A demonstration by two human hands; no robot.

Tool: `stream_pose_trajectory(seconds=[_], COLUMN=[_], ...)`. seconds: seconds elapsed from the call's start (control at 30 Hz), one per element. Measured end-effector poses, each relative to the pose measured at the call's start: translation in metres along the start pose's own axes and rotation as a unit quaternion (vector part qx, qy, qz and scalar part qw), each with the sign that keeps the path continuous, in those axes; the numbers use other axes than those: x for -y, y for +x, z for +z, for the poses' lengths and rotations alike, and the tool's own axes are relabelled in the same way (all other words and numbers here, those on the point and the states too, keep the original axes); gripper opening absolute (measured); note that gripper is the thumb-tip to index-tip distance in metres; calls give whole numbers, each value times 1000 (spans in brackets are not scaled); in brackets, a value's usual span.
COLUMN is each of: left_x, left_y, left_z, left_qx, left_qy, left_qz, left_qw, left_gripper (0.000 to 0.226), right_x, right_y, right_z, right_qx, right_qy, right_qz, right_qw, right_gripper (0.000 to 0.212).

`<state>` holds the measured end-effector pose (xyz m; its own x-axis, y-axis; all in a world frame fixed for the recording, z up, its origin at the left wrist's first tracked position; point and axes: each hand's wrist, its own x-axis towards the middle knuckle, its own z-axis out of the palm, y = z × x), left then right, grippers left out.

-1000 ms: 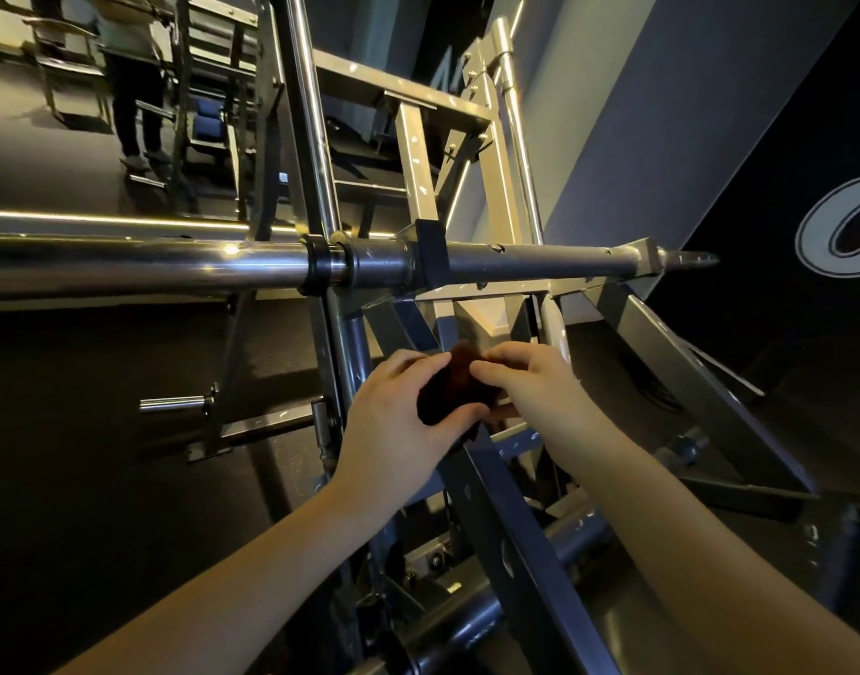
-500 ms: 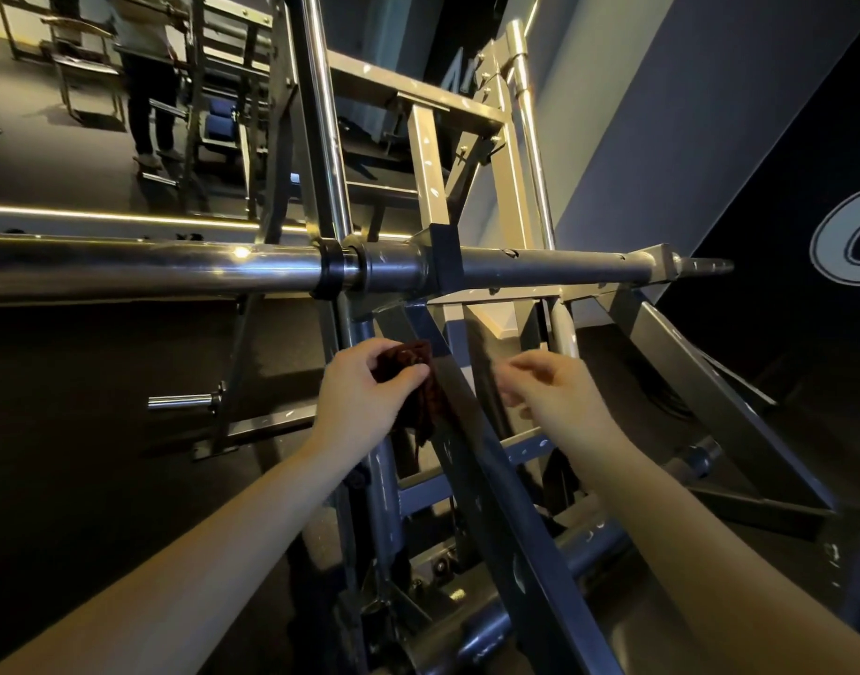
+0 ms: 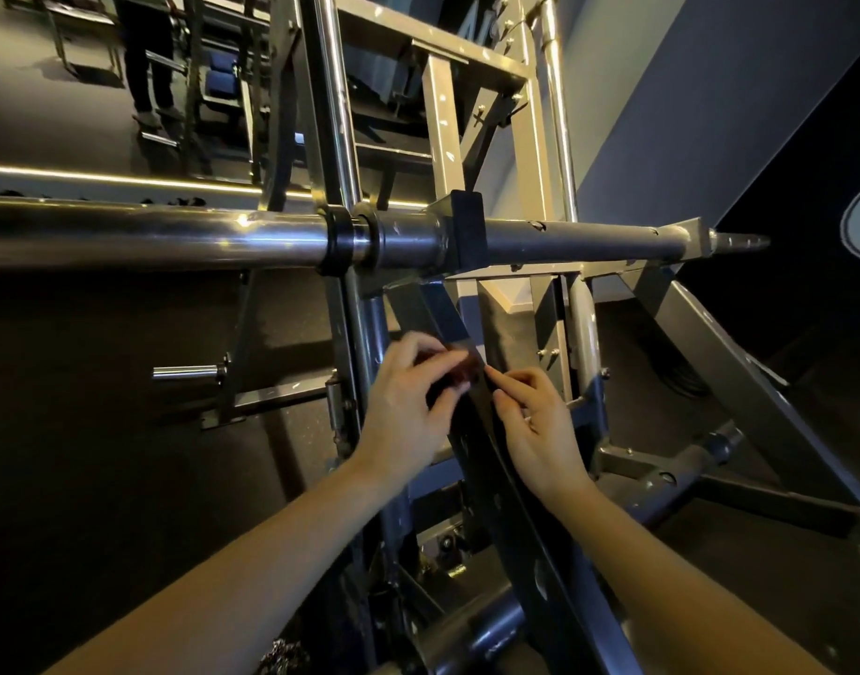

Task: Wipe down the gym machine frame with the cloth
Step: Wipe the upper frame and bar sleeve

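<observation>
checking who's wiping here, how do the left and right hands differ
The left hand grips the dark red cloth against the dark slanted frame beam; the right hand holds no cloth that shows, fingers curled. The left hand sits left of the beam, the right hand at its right edge. Whether the right hand touches the cloth is unclear. Both are bare, below the shiny horizontal steel bar.

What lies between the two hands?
A dark diagonal frame bar, seen in the head view; the left hand grips the cloth against it.
</observation>
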<state>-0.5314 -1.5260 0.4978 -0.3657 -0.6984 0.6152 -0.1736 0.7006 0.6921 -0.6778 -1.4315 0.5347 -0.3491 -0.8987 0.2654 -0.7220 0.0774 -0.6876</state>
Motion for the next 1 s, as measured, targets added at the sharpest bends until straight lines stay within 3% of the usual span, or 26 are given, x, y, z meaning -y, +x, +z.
stream_pose_trajectory(seconds=[0.13, 0.27, 0.37, 0.63, 0.87, 1.0], left_x=[-3, 16, 19, -27, 44, 15], left_y=[-17, 43, 41, -85, 15, -38], left_z=[0, -4, -1, 14, 11, 24], left_qx=[68, -39, -79, 66, -76, -57], left_qy=[7, -34, -37, -142, -92, -89], left_qz=[36, -99, -110, -81, -201, -152], left_qw=[997, 994, 990, 984, 972, 983], left_gripper=[35, 36, 37, 33, 25, 28], right_x=[-3, -4, -5, -8, -7, -7], right_y=[0, 0, 0, 0, -2, -1], right_z=[1, -1, -1, 2, 1, 2], right_qx=[1, 9, 12, -2, -1, -16], right_qy=[-7, -8, -11, 13, 21, 14], right_qz=[-6, 9, 13, 12, 17, 13], right_qw=[1000, 1000, 1000, 1000, 1000, 1000], right_gripper=[34, 38, 40, 39, 41, 41])
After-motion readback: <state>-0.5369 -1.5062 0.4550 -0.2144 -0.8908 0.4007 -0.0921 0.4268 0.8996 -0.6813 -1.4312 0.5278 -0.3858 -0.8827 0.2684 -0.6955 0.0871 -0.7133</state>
